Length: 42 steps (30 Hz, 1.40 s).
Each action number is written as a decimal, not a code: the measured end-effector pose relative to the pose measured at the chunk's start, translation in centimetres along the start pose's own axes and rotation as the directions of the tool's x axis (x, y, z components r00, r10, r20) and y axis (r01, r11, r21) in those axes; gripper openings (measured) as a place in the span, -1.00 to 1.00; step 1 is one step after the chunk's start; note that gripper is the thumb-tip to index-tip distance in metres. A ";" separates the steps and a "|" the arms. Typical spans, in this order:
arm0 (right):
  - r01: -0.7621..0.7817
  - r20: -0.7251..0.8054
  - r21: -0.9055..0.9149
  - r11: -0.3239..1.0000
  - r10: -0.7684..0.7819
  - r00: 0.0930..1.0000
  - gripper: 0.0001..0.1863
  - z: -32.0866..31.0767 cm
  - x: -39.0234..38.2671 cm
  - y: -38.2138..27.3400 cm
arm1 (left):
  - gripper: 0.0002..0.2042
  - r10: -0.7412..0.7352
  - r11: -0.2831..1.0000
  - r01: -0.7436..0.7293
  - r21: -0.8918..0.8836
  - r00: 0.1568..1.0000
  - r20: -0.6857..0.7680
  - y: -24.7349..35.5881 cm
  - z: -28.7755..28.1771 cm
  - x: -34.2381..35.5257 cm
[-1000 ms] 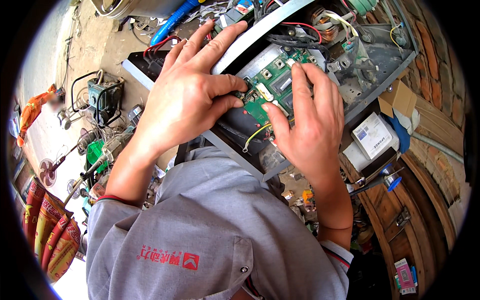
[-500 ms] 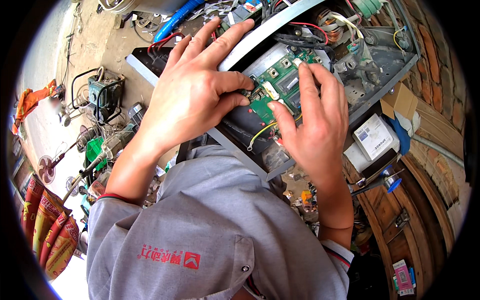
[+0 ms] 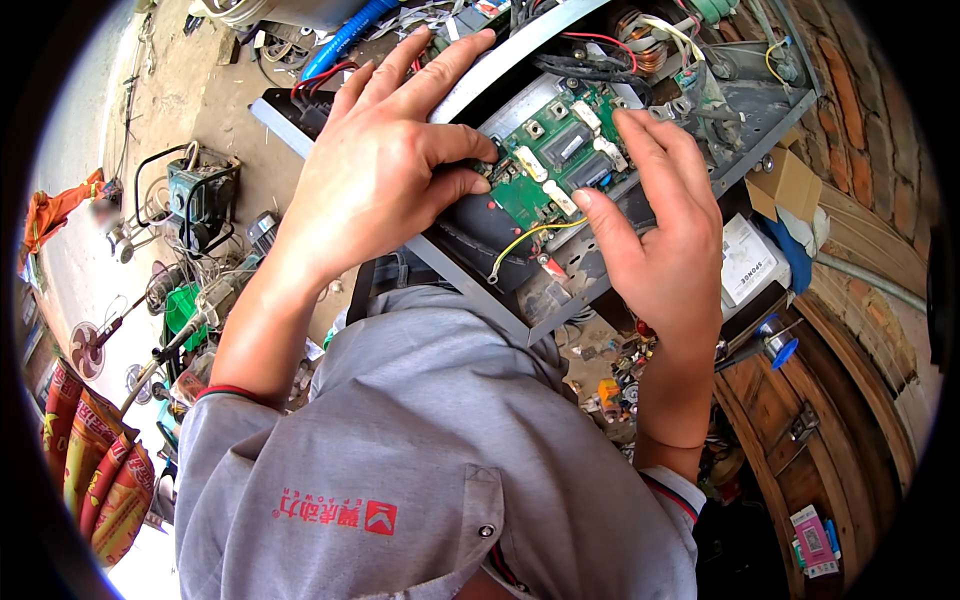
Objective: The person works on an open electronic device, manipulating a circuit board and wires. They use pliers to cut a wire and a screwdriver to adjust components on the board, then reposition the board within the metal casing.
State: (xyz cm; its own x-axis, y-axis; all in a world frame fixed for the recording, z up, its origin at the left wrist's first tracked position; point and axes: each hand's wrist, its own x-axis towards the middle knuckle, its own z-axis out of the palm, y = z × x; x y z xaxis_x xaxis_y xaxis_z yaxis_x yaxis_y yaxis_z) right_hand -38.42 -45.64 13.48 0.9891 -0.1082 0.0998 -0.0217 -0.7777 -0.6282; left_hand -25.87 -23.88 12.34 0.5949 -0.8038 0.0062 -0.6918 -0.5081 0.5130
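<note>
Flanking a green circuit board (image 3: 518, 198) just above the middle of the frame, two bare hands sit at its opposite sides. On the left hand (image 3: 380, 165), thumb and forefinger are slightly parted at the board's left edge; from where I stand I can't tell whether they grip it. Its other fingers stretch toward the top, across a pale metal edge. The right hand (image 3: 665, 250) has thumb and forefinger well apart, thumb near a white block (image 3: 558, 198) on the board, nothing visibly held between them. Below the board curves a yellow-green wire (image 3: 520, 240). Around it all stands a dark metal casing (image 3: 465, 287), tilted across the upper frame, with a copper coil (image 3: 652, 52) toward the top right. Beyond, a blue hose (image 3: 345, 40) lies at the top left, a framed machine (image 3: 197, 200) stands at left, and a white box (image 3: 750, 265) and blue spool (image 3: 778, 345) sit at right.
</note>
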 end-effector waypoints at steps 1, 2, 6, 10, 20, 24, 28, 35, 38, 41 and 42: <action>-0.003 0.002 -0.011 1.000 0.003 1.000 -0.36 0.0 0.0 0.0 | -0.72 0.003 1.000 -0.003 -0.002 1.000 -0.004 0.0 0.0 0.0; -0.004 0.005 -0.021 1.000 0.005 1.000 -0.35 0.1 -0.1 0.0 | -0.72 0.006 1.000 -0.006 -0.003 1.000 0.002 0.0 0.0 0.0; -0.046 0.012 -0.085 0.995 0.047 0.999 -0.24 1.0 -0.1 -0.8 | -0.72 0.005 1.000 -0.005 -0.009 1.000 0.008 0.0 -0.1 0.0; -0.041 0.003 -0.144 0.989 0.041 0.999 -0.22 1.7 0.4 -1.2 | -0.72 0.007 1.000 -0.006 -0.016 1.000 0.003 0.0 -0.1 0.0; -0.010 0.016 -0.181 0.983 0.013 1.000 -0.26 2.3 0.4 -0.8 | -0.71 -0.022 0.999 0.022 -0.026 0.999 0.023 0.2 -0.4 0.0; -0.088 0.044 -0.167 0.982 0.097 0.994 -0.29 2.3 0.2 -1.4 | -0.73 -0.044 0.999 0.045 -0.029 0.998 0.046 0.3 -0.6 0.0; -0.037 0.025 -0.196 0.980 0.043 0.999 -0.28 2.4 0.1 -0.9 | -0.70 -0.040 0.997 0.044 -0.057 0.997 0.061 0.3 -0.9 0.2; -0.043 0.008 -0.195 0.980 0.045 0.999 -0.26 2.7 0.3 -1.1 | -0.67 -0.016 0.997 0.021 -0.080 0.998 0.061 0.0 -1.1 0.0; -0.053 0.033 -0.220 0.974 0.062 0.998 -0.24 2.6 0.3 -1.3 | -0.68 0.056 0.987 -0.074 -0.146 0.991 -0.119 -0.6 -0.9 -0.9; -0.083 0.072 -0.265 0.961 0.106 0.992 -0.22 2.0 0.4 -1.8 | -0.73 0.123 0.925 -0.225 -0.306 0.940 -0.317 -0.7 -0.1 -3.0; -0.091 0.080 -0.273 0.958 0.117 0.990 -0.21 1.9 0.4 -1.9 | -0.76 0.137 0.891 -0.273 -0.363 0.923 -0.358 -0.5 0.2 -3.6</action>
State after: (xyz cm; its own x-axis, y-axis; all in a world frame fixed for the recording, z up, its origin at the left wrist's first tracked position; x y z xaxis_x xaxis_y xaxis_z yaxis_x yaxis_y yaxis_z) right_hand -37.74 -43.02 13.27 0.9882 -0.1489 -0.0364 -0.1509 -0.9041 -0.3999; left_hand -27.73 -20.81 11.92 0.6016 -0.7007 0.3835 -0.6302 -0.1213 0.7669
